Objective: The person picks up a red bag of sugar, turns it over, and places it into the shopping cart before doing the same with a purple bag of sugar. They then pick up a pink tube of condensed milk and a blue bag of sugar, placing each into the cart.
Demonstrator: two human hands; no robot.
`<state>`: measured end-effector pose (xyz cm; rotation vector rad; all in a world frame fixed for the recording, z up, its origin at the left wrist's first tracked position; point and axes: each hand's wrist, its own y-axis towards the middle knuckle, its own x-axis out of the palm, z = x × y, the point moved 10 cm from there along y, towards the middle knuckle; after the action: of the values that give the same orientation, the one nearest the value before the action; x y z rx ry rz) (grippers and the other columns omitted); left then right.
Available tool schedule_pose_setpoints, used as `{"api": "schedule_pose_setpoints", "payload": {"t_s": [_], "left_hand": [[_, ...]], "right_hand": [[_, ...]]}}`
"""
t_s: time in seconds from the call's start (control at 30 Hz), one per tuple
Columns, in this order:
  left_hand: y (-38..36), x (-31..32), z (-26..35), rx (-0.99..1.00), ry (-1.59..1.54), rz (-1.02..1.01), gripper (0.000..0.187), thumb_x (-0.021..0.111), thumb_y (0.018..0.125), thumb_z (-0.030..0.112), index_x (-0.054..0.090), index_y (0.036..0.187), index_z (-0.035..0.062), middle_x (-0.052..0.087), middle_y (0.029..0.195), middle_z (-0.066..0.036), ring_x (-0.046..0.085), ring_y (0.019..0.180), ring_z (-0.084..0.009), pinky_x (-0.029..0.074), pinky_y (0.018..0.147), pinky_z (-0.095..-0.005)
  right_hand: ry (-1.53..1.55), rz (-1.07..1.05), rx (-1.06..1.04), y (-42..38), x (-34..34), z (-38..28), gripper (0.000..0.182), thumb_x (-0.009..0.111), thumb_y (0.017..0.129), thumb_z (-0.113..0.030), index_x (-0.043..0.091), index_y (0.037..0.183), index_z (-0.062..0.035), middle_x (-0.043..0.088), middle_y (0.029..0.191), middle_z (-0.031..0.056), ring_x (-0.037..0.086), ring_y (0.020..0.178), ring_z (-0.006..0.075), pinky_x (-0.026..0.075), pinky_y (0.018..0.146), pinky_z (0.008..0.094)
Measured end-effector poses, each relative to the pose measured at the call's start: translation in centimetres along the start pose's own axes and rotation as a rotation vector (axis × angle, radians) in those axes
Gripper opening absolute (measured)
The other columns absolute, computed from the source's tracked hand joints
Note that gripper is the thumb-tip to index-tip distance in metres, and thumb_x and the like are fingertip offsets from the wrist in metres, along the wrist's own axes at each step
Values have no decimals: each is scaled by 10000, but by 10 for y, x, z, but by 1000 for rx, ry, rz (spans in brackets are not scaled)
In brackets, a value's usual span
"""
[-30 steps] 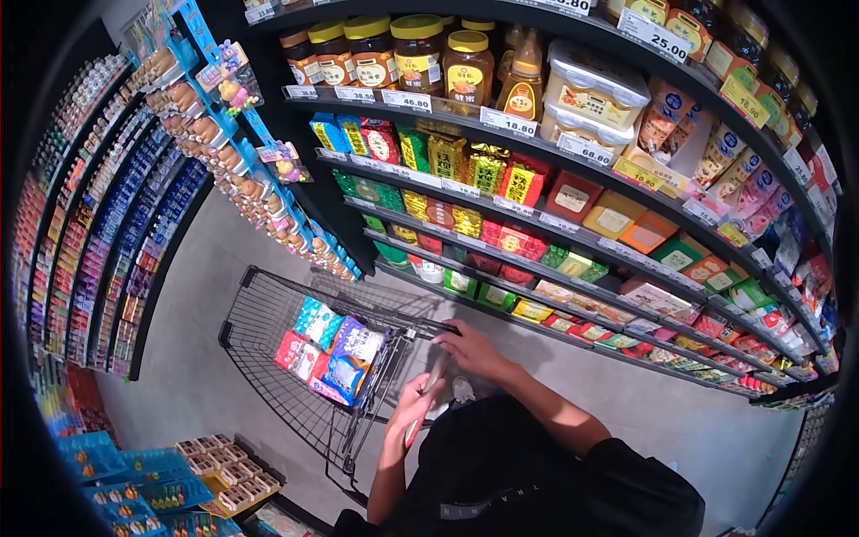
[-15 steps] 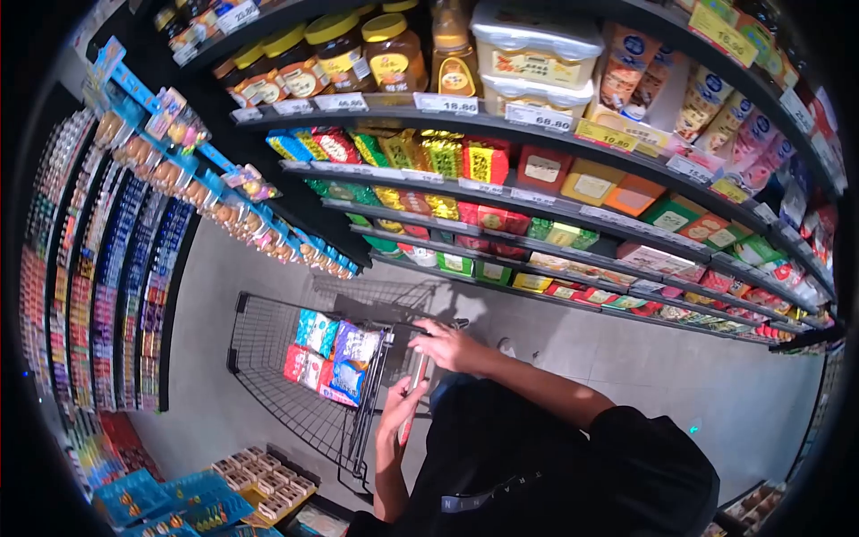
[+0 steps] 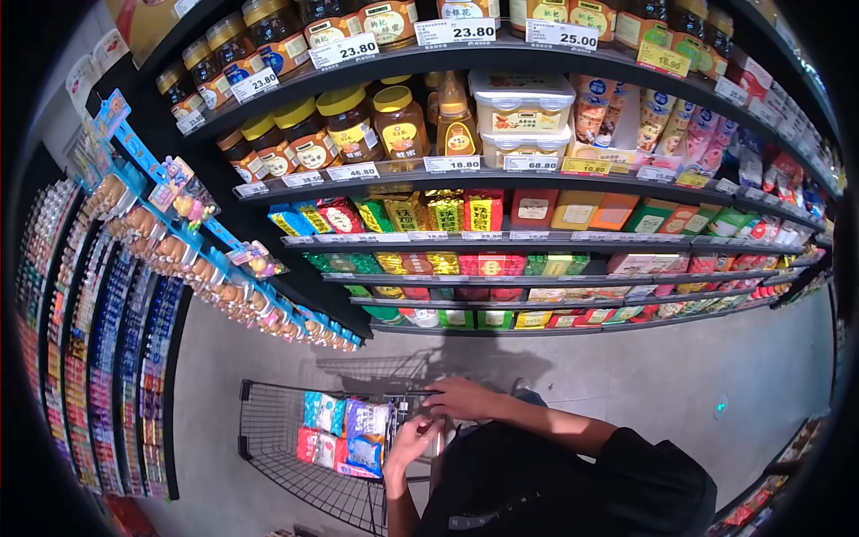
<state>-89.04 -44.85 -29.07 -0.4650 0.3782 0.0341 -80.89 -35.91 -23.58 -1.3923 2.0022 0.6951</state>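
A wire shopping cart (image 3: 268,430) stands at the lower left of the head view. Several bagged packages (image 3: 344,434) in teal, red, purple and blue lie in it. My right hand (image 3: 461,399) lies over the far end of the cart's handle (image 3: 438,445), its fingers bent across the bar. Nearer to me, my left hand (image 3: 409,445) is curled at the same handle, with its fingertips close to the right hand. Parts of the bar and the undersides of my fingers are hidden.
Long shelves (image 3: 528,237) run across the front with honey jars (image 3: 400,130), plastic tubs (image 3: 522,103) and tea packets (image 3: 483,212). Hanging toys (image 3: 192,208) line the shelf end at left. Behind them stands a rack of small goods (image 3: 116,358). Grey floor (image 3: 617,376) extends to the right.
The view has tilted up, so the shelves, cart and hands sit lower and a higher jar shelf shows. My left hand has come closer to my right along the handle.
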Motion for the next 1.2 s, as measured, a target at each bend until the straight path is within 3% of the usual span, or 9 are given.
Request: {"api": "schedule_pose_setpoints", "payload": {"t_s": [0.1, 0.3, 0.4, 0.53, 0.63, 0.77, 0.97, 1.17, 1.2], "left_hand": [[-4, -15, 20, -62, 121, -67, 429, 686, 860, 401, 696, 1037, 10, 699, 791, -146, 673, 706, -226, 493, 656, -370], [-2, -29, 16, 75, 272, -183, 381, 703, 839, 403, 701, 940, 35, 611, 655, -148, 585, 582, -253, 426, 571, -391], [-8, -41, 13, -3, 349, -170, 370, 720, 829, 381, 687, 829, 12, 611, 645, -150, 564, 570, -251, 438, 581, -380], [-11, -47, -1, 37, 348, -180, 300, 714, 860, 266, 672, 824, -29, 561, 604, -79, 460, 605, -103, 421, 557, -328], [-6, -50, -31, -1, 291, -183, 321, 725, 833, 297, 691, 817, -21, 650, 667, -149, 584, 610, -163, 464, 600, -347], [-7, -48, -48, -48, 179, -244, 311, 712, 839, 272, 697, 856, -38, 681, 711, -151, 580, 635, -122, 473, 610, -327], [-9, -48, -28, -10, 127, -222, 223, 693, 877, 158, 671, 830, -58, 623, 658, -46, 516, 639, -81, 448, 580, -293], [-7, -44, -22, 36, 207, -177, 291, 724, 862, 241, 673, 838, -44, 589, 644, -79, 496, 629, -112, 427, 565, -322], [-9, -45, -17, 16, 212, -168, 366, 719, 848, 331, 685, 918, -27, 657, 722, -159, 599, 671, -167, 478, 639, -341]], "right_hand": [[7, 7, 81, 3, 12, -2, 314, 565, 936, -313, 631, 1204, -164, 537, 1319, 111, 508, 1210, 312, 392, 1012, 447], [85, -20, 34, 20, 26, -14, 341, 577, 921, -326, 609, 1205, -140, 555, 1307, 112, 492, 1241, 319, 371, 1034, 474], [187, -18, 15, 28, 21, -20, 345, 567, 928, -323, 603, 1207, -122, 577, 1260, 123, 514, 1207, 321, 390, 1015, 465], [268, 33, 19, 36, 2, -10, 358, 565, 950, -293, 585, 1238, -83, 564, 1273, 131, 519, 1190, 334, 409, 1001, 432], [325, 116, 58, 29, -26, -4, 357, 564, 958, -274, 579, 1234, -48, 582, 1239, 140, 533, 1179, 332, 416, 1002, 419], [281, 147, 102, 22, -30, 1, 343, 562, 960, -264, 581, 1223, -45, 592, 1220, 136, 545, 1164, 325, 420, 1002, 410], [174, 92, 56, 30, -3, -14, 330, 584, 927, -245, 591, 1202, -63, 605, 1188, 117, 560, 1122, 327, 445, 960, 411], [137, 29, 57, 40, 33, -22, 343, 569, 926, -249, 579, 1241, -112, 606, 1188, 119, 571, 1107, 325, 463, 934, 436], [165, 8, 131, 39, 36, -18, 353, 561, 930, -258, 572, 1257, -127, 605, 1194, 121, 572, 1109, 327, 466, 929, 442]]}}
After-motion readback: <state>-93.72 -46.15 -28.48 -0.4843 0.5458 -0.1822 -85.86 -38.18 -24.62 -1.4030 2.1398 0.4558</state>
